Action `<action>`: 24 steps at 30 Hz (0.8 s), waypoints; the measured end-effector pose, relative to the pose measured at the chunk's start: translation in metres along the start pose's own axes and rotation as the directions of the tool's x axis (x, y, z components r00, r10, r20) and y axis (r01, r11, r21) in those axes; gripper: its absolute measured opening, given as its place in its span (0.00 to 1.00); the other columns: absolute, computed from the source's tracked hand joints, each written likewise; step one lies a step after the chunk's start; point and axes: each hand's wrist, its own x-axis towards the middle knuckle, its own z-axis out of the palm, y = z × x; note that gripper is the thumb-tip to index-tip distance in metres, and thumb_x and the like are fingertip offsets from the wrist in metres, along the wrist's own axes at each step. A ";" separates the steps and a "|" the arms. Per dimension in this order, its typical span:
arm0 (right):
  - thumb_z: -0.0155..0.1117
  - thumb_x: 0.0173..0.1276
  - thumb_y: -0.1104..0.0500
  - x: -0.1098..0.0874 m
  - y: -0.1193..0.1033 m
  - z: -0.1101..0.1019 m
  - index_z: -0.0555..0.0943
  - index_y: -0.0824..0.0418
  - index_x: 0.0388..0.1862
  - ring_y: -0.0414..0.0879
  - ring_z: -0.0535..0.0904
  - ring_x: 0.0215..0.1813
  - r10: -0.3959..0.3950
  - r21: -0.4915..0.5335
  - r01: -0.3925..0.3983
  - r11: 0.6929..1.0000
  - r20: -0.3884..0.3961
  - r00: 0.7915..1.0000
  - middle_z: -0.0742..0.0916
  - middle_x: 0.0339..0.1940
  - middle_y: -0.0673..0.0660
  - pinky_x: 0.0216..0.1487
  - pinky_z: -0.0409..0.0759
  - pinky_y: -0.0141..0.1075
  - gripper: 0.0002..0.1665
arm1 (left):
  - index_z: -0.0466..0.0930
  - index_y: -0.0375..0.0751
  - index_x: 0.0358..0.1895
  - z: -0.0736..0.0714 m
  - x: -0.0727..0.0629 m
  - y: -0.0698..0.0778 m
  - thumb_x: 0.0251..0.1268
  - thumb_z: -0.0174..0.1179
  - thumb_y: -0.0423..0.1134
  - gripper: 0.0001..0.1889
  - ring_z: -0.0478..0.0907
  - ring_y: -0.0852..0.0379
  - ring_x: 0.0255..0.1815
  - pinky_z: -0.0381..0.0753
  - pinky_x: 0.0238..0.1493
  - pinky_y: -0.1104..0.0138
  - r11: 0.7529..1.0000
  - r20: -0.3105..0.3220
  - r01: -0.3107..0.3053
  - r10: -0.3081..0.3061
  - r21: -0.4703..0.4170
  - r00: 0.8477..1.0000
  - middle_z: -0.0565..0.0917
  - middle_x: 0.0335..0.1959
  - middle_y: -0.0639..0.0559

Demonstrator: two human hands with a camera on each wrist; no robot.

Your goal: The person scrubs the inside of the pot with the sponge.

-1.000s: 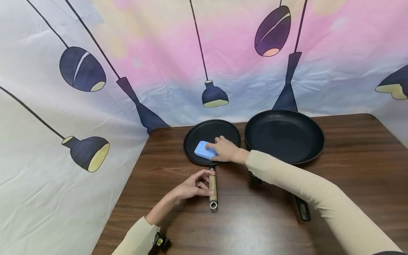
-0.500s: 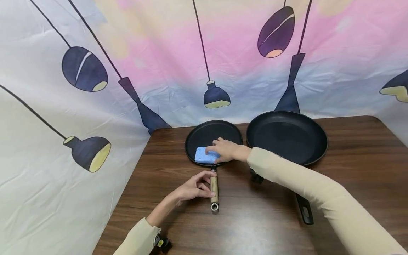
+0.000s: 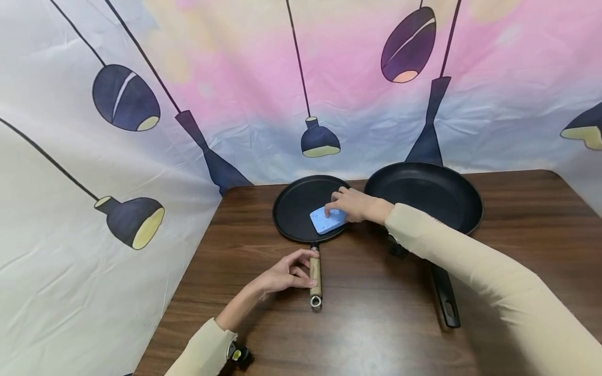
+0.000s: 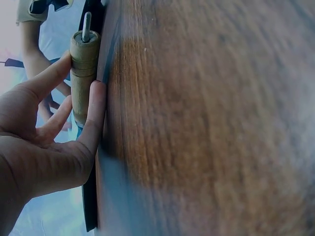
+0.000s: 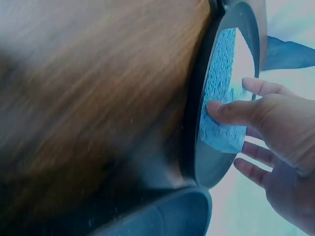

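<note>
A flat round black pan [image 3: 296, 206] with a low rim lies toward the back of the table. Its wooden handle [image 3: 315, 274], ending in a metal ring, points to the front. My left hand [image 3: 284, 272] pinches that handle between thumb and fingers; the left wrist view shows fingertips on either side of the wood. A light blue sponge [image 3: 323, 223] lies over the right part of the pan's surface. Thumb and fingers of my right hand [image 3: 356, 205] grip the sponge's right end. In the right wrist view, the thumb presses on the sponge's porous side [image 5: 221, 83].
Close on the right stands a larger, deeper black frying pan [image 3: 423, 190], its black handle [image 3: 444, 297] pointing forward under the right sleeve [image 3: 465, 266]. Behind the brown wooden table [image 3: 376, 334] hangs a cloth backdrop [image 3: 235, 62] printed with lamps.
My right hand has slid the sponge from the left front of the pan to its right side, turning it slightly. The left hand stays on the handle.
</note>
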 end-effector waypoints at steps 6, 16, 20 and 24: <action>0.72 0.68 0.64 -0.017 0.015 -0.005 0.81 0.47 0.59 0.62 0.72 0.64 0.076 -0.081 -0.087 0.993 -0.125 0.989 0.79 0.64 0.64 0.65 0.73 0.57 0.23 | 0.70 0.46 0.71 0.000 0.001 0.001 0.63 0.72 0.34 0.33 0.85 0.59 0.43 0.79 0.48 0.67 1.000 -0.006 -0.001 0.001 -0.006 1.000 0.69 0.58 0.41; 0.75 0.65 0.61 -0.040 0.043 -0.010 0.79 0.54 0.61 0.67 0.73 0.62 0.205 -0.058 -0.238 0.970 -0.336 0.919 0.80 0.58 0.68 0.57 0.78 0.61 0.26 | 0.68 0.43 0.73 0.000 0.001 0.005 0.64 0.71 0.33 0.35 0.83 0.58 0.39 0.83 0.44 0.66 1.000 0.031 0.017 -0.016 -0.019 0.999 0.71 0.51 0.44; 0.75 0.65 0.60 -0.053 0.050 -0.016 0.78 0.55 0.64 0.68 0.72 0.63 0.273 -0.035 -0.305 0.952 -0.359 0.892 0.79 0.60 0.69 0.57 0.78 0.62 0.29 | 0.67 0.39 0.73 -0.005 0.003 0.013 0.65 0.70 0.33 0.34 0.78 0.60 0.29 0.84 0.35 0.66 0.998 0.081 0.017 -0.022 0.057 0.996 0.76 0.38 0.50; 0.73 0.66 0.59 -0.067 0.059 -0.018 0.78 0.57 0.64 0.68 0.72 0.63 0.309 -0.022 -0.341 0.940 -0.372 0.875 0.79 0.60 0.70 0.56 0.78 0.62 0.28 | 0.71 0.32 0.68 -0.007 0.008 0.031 0.67 0.68 0.32 0.28 0.72 0.62 0.21 0.75 0.25 0.70 0.978 0.113 -0.054 0.031 0.201 0.993 0.78 0.28 0.55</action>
